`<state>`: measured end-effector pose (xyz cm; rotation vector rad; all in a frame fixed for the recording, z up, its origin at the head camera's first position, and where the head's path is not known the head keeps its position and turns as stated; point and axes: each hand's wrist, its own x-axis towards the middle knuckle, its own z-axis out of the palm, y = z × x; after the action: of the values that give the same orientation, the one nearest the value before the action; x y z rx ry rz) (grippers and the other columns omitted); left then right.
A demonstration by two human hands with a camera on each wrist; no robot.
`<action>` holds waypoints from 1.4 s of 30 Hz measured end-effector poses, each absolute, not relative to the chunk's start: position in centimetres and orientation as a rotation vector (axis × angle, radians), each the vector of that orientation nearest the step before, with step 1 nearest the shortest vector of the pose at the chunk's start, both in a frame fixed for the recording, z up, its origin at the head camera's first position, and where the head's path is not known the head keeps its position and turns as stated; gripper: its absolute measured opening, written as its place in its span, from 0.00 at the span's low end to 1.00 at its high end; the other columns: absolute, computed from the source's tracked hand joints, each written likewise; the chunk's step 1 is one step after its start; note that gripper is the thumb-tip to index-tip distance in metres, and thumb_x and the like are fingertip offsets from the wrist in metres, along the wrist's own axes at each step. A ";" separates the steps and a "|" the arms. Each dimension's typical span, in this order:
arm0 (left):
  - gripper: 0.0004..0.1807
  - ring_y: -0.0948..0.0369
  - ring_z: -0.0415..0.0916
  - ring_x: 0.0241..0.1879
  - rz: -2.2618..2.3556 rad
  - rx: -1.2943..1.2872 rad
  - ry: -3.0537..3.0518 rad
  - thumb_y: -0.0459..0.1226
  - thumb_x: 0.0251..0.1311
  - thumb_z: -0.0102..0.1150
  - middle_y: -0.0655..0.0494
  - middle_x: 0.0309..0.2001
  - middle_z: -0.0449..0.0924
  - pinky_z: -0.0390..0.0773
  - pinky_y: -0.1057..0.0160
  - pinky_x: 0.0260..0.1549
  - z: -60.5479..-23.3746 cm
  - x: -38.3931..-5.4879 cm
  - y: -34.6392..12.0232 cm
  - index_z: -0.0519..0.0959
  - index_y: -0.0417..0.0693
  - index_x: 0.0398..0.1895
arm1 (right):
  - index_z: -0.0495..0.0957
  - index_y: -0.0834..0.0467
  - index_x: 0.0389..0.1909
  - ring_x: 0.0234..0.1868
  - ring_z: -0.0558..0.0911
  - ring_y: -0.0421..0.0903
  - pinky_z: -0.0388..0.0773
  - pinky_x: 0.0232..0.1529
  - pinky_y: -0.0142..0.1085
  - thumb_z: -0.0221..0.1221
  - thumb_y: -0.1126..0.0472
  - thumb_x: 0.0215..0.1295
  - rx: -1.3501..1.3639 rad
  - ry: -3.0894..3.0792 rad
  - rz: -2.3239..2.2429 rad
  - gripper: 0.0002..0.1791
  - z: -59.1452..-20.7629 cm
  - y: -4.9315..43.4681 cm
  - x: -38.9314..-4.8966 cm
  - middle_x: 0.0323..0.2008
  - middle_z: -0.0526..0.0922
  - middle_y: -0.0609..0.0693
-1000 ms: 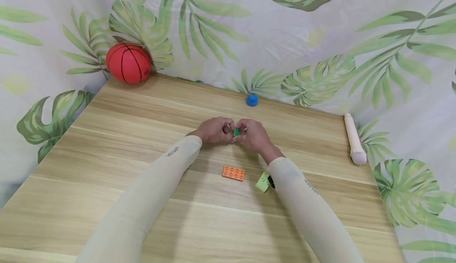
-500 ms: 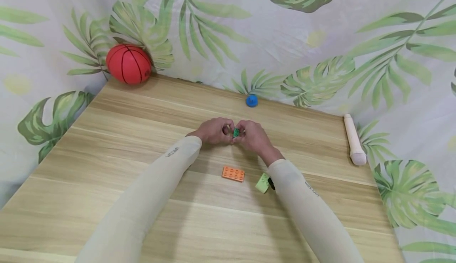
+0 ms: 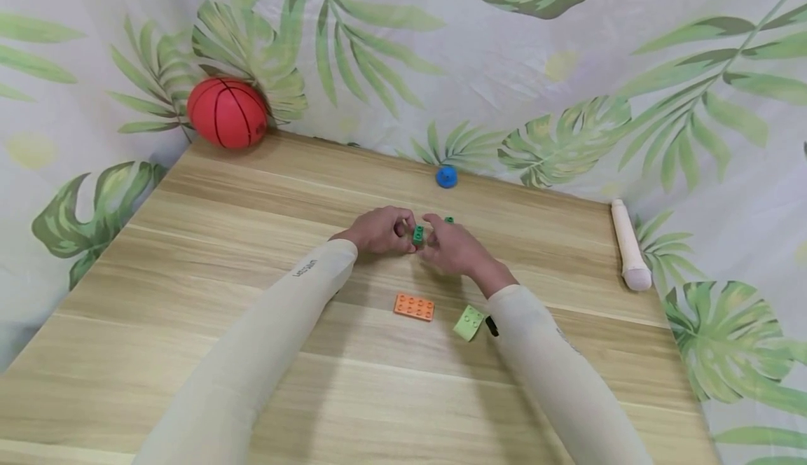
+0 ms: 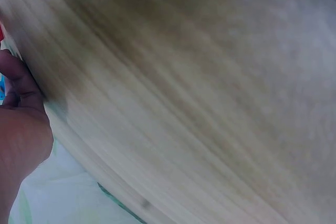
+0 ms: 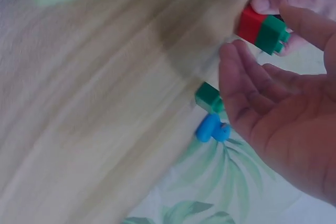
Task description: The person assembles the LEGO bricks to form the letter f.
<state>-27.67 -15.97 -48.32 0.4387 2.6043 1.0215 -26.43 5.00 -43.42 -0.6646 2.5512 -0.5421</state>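
Note:
My left hand [image 3: 381, 232] pinches a small stack of toy building bricks. In the right wrist view, its thumb lies on the red brick [image 5: 250, 23], with a green brick [image 5: 271, 35] joined to it. Beside that stack, my right hand [image 3: 459, 249] has its fingers spread and holds nothing; its thumb overlaps the green brick's edge in the right wrist view. A second green brick [image 5: 208, 97] stands on the table just beyond the right fingers. The left wrist view catches only part of the left hand [image 4: 23, 114], without the bricks.
Nearer me lie an orange brick plate [image 3: 413, 307] and a light green brick [image 3: 469, 323]. A blue toy piece [image 3: 446, 177] is by the back edge, a red ball [image 3: 228, 113] at the back left corner, a pale microphone [image 3: 630, 244] at the right edge.
My right hand has let go of the green brick and drawn slightly right, its fingers opening. The second green brick now shows behind it. The left hand has stayed in place.

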 end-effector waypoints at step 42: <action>0.15 0.57 0.76 0.42 1.034 0.404 2.600 0.43 0.63 0.77 0.56 0.40 0.83 0.74 0.57 0.48 -48.2 -27.5 -15.9 0.81 0.54 0.47 | 0.74 0.54 0.61 0.48 0.72 0.45 0.75 0.54 0.41 0.71 0.63 0.70 -0.889 2.441 -0.352 0.23 -44.2 6.2 -17.4 0.51 0.71 0.50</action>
<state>-27.55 -15.95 -48.23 0.4038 2.6002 1.0338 -17.44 6.22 -44.18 -0.8887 2.4412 -0.3518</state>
